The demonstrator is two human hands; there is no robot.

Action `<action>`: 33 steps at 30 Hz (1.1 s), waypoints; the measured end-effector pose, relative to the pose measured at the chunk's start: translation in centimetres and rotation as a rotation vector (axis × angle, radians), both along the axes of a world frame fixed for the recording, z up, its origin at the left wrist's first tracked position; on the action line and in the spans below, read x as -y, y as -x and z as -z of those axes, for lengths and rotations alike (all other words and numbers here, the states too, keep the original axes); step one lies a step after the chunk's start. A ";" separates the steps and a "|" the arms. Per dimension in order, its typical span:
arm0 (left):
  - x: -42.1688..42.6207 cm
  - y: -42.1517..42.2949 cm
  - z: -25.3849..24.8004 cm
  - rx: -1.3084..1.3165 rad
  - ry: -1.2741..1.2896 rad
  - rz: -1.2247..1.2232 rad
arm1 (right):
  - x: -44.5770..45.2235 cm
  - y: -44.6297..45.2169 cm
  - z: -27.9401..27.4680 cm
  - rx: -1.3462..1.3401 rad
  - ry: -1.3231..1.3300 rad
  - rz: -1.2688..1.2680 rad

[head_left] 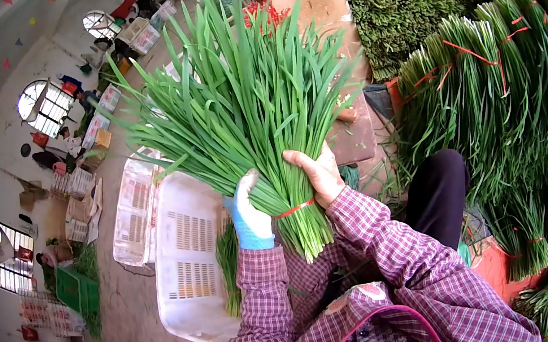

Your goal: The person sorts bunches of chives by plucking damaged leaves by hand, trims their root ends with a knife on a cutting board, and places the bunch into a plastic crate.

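Both my hands are wrapped around a large bunch of green garlic chives (257, 115), held up in front of my body. A red band (295, 209) ties its pale stem ends, which point down toward my lap, while the leaves fan out upward. My left hand (250, 212), in a white and blue glove, grips the left side just above the band. My bare right hand (318, 174) closes on the right side, thumb across the leaves. Fingers behind the bunch are hidden. Left of my hands stands a white plastic crate (197, 294) with some chives (230, 266) inside.
Tied chive bundles (482, 61) are piled at my right, with stacked green stems (405, 1) beyond. Another white crate (132, 210) adjoins the first. Farther left are a green crate (76, 290) and people among crates. My knee (442, 189) is at the right.
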State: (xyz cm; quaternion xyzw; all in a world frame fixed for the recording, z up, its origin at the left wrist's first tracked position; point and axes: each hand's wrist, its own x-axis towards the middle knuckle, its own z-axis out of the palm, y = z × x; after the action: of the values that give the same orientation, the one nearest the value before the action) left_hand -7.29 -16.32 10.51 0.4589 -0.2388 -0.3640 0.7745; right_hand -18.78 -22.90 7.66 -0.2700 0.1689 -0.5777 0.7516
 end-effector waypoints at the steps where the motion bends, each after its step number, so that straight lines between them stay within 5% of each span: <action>1: -0.3 0.3 -0.5 0.036 -0.019 -0.018 | 0.0 -0.1 0.0 0.009 0.008 -0.004; 8: -0.9 -0.7 -0.8 0.244 -0.079 -0.069 | 1.3 1.9 0.6 -0.284 0.250 -0.197; 10: -0.8 -1.5 -0.4 0.179 -0.083 -0.109 | 2.2 3.2 2.2 -0.512 0.359 -0.157; 12: -0.8 -2.0 0.0 0.154 -0.020 -0.131 | 1.9 7.5 -0.7 -1.209 0.594 -0.163; 13: -0.9 -1.4 -0.6 0.177 -0.021 -0.137 | 1.3 8.2 -1.8 -1.265 0.706 -0.078; 14: -0.9 -1.2 -0.7 0.176 -0.027 -0.137 | 0.5 8.2 -2.9 -1.266 0.701 -0.082; 18: -1.1 -0.1 -0.9 0.302 -0.026 -0.100 | -1.9 4.3 -7.5 -0.998 1.314 0.546; 20: -1.1 -0.4 -0.3 0.264 0.084 -0.052 | -0.2 2.0 -6.7 -1.076 1.470 0.578; 28: -2.2 -3.9 2.1 -0.106 0.093 0.023 | 2.0 3.1 -2.7 -1.424 1.358 0.659; 33: -2.6 -5.1 3.3 0.008 0.055 0.050 | 2.1 2.9 -2.5 -1.404 1.359 0.655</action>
State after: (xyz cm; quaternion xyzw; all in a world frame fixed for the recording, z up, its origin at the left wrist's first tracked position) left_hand -2.23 -13.75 7.22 0.4325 -0.2633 -0.3750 0.7766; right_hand -21.71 -24.98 10.21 -0.8554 0.2729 -0.4396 -0.0223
